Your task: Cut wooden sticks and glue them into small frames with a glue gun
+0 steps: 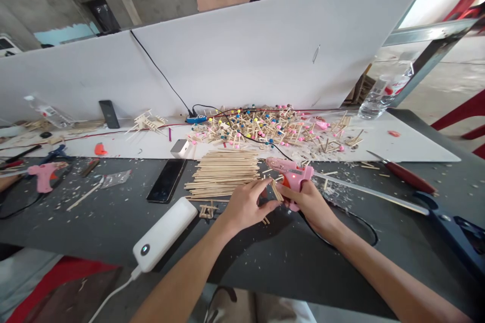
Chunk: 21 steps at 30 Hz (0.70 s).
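Observation:
My right hand (316, 207) is wrapped round the handle of a pink hot glue gun (295, 171), whose nozzle points left. A long whitish glue stick (367, 192) juts out of its back. My left hand (246, 204) has thumb and forefinger closed on a small bundle of wooden sticks (277, 191), just under the gun. The right fingertips also reach this bundle, and its lower part is partly hidden. Just beyond my left hand lies a row of loose wooden sticks (223, 171). A small stick frame (207, 210) rests left of that hand.
A white power bank (164, 234) and a black phone (165, 181) lie to the left. Behind is a heap of sticks with coloured balls (250, 126). A red-handled knife (407, 176) and blue-handled tool (450, 227) lie right. Another pink glue gun (43, 174) is far left.

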Each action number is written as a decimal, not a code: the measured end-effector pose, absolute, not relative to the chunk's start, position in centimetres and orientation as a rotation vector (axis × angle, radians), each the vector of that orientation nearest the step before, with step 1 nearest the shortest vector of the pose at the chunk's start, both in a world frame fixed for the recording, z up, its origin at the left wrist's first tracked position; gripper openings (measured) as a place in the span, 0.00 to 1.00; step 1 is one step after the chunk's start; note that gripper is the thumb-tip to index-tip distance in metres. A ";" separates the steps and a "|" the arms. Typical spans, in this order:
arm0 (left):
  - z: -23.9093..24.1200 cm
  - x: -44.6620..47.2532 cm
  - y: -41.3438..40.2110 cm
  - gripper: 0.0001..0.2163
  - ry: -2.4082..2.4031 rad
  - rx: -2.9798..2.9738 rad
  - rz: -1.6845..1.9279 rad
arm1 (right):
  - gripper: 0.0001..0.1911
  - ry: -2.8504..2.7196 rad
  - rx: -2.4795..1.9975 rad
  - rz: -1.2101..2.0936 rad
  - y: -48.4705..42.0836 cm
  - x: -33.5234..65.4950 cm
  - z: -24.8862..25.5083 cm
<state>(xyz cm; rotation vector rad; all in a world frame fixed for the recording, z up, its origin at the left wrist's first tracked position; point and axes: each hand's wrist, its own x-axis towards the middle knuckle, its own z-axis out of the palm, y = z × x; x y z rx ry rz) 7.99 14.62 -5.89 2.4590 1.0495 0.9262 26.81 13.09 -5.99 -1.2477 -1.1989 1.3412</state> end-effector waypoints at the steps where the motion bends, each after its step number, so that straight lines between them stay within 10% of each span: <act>1: -5.9 8.0 14.6 0.23 1.043 2.465 0.913 | 0.23 -1.202 -1.265 1.345 13.1 26.8 -5.9; 21: -4.7 7.0 15.0 0.22 1.077 1.726 1.134 | 0.21 -1.096 -1.236 1.086 13.0 28.5 -5.3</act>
